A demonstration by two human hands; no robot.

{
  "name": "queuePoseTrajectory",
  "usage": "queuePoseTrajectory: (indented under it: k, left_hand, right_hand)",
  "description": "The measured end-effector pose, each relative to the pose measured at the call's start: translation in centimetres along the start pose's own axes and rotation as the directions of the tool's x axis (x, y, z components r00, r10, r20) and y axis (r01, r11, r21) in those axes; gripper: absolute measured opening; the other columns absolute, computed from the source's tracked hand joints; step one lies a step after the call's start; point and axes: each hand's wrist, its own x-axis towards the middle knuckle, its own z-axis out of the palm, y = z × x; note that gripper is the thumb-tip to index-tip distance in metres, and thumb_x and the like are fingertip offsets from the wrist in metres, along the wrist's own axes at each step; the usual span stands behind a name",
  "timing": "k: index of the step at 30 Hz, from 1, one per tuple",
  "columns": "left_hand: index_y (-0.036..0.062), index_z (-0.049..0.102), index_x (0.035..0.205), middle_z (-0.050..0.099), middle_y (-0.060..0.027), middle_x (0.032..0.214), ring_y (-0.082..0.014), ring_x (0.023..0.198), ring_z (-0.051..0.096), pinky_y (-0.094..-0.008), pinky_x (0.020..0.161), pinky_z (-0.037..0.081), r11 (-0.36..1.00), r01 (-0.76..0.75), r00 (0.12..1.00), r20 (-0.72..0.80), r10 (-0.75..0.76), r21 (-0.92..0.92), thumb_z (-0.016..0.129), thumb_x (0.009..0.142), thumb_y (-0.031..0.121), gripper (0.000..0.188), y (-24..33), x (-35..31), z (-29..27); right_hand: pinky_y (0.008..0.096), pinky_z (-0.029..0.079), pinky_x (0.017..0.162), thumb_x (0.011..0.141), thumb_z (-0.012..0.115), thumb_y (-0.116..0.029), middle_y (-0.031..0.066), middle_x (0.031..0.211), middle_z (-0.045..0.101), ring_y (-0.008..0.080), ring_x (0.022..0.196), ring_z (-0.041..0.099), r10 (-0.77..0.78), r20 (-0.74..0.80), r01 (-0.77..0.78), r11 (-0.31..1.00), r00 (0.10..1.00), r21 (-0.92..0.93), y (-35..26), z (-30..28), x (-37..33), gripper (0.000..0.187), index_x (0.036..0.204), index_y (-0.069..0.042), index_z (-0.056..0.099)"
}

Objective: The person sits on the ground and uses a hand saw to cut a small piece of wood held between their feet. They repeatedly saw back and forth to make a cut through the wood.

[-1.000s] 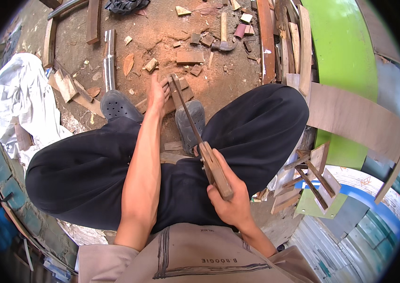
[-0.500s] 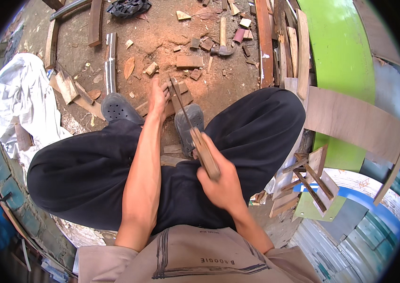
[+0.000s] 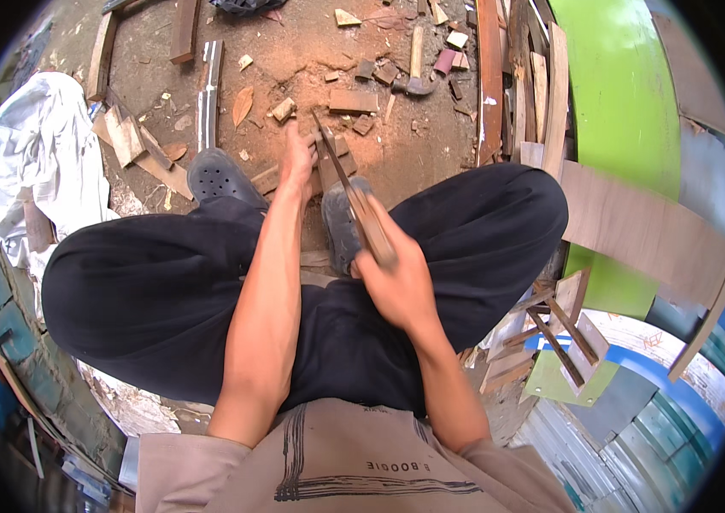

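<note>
My right hand (image 3: 401, 280) is closed round the wooden handle (image 3: 371, 229) of a handsaw, whose thin dark blade (image 3: 334, 157) points forward and slightly left, between my feet. Under and beside the blade lies a piece of brown wood (image 3: 343, 159) on the ground, in front of my right clog (image 3: 340, 229). My left hand (image 3: 299, 158) is down at the wood's left side with its fingers curled against it; the blade runs just right of those fingers. Exactly how they grip is partly hidden. A small pale wood offcut (image 3: 284, 109) lies just beyond the left hand.
A hammer (image 3: 416, 64), a brown block (image 3: 354, 102) and several offcuts lie on the dirt ahead. Planks (image 3: 489, 81) and a green panel (image 3: 619, 94) stand at right. White cloth (image 3: 42, 162) lies left, near a metal-striped bar (image 3: 209, 94).
My right hand has pushed the handsaw forward, away from my body. My left hand stays at the wood. The whole view has shifted slightly.
</note>
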Motion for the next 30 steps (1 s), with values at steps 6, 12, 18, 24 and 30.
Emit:
queuePoseTrajectory:
  k: [6,12,18,24,30]
  left_hand:
    - [-0.0013,0.038,0.154,0.036,-0.0204,0.161,-0.0320,0.149,0.034,-0.0457,0.122,0.018,1.000,-0.017,1.000,0.012,0.017,0.005,0.021,0.100,0.065,0.087,0.0,-0.8,-0.7]
    - [-0.0011,0.038,0.154,0.035,-0.0199,0.161,-0.0332,0.151,0.031,-0.0454,0.123,0.017,0.999,0.012,1.000,-0.005,-0.012,0.042,0.020,0.100,0.066,0.088,-0.3,-0.1,-0.7]
    - [-0.0007,0.049,0.147,0.056,-0.0171,0.145,-0.0215,0.118,0.059,-0.0378,0.104,0.040,0.999,-0.017,0.999,-0.031,0.018,0.038,0.022,0.099,0.066,0.087,0.0,-0.7,-0.3]
    - [-0.0024,0.056,0.140,0.064,-0.0169,0.134,-0.0115,0.089,0.060,-0.0237,0.068,0.040,0.992,-0.064,0.989,-0.126,0.078,0.113,0.025,0.100,0.065,0.085,-0.5,1.8,-1.3]
    - [-0.0097,0.028,0.153,0.035,-0.0273,0.158,-0.0392,0.148,0.033,-0.0443,0.123,0.023,0.997,-0.072,0.996,0.056,0.074,-0.042,0.026,0.104,0.058,0.083,-1.2,1.6,-1.5]
  right_hand:
    - [0.0391,0.051,0.096,0.082,0.062,-0.007,0.0315,0.122,0.064,0.0410,0.116,0.064,0.095,0.009,-0.092,0.983,0.995,-0.158,0.0,2.5,4.0,0.069,0.149,-0.002,0.044]
    - [0.0370,0.045,0.106,0.081,0.058,0.001,0.0271,0.135,0.061,0.0383,0.129,0.058,-0.120,0.009,0.120,0.991,0.993,-0.051,-0.1,-0.5,-4.3,0.072,0.151,-0.001,0.041]
    - [0.0374,0.053,0.084,0.083,0.059,-0.011,0.0260,0.095,0.069,0.0317,0.085,0.069,0.021,-0.010,-0.022,0.992,1.000,-0.121,-0.7,2.7,7.1,0.065,0.147,-0.003,0.048]
    - [0.0361,0.052,0.092,0.081,0.059,0.001,0.0321,0.125,0.063,0.0420,0.111,0.067,-0.067,0.025,0.068,0.995,0.997,-0.073,-1.7,-0.7,-5.9,0.074,0.152,0.001,0.037]
    - [0.0361,0.050,0.096,0.083,0.062,-0.010,0.0312,0.117,0.066,0.0309,0.111,0.069,0.073,0.038,-0.066,0.984,0.997,-0.166,-1.5,1.6,1.8,0.068,0.147,0.001,0.045]
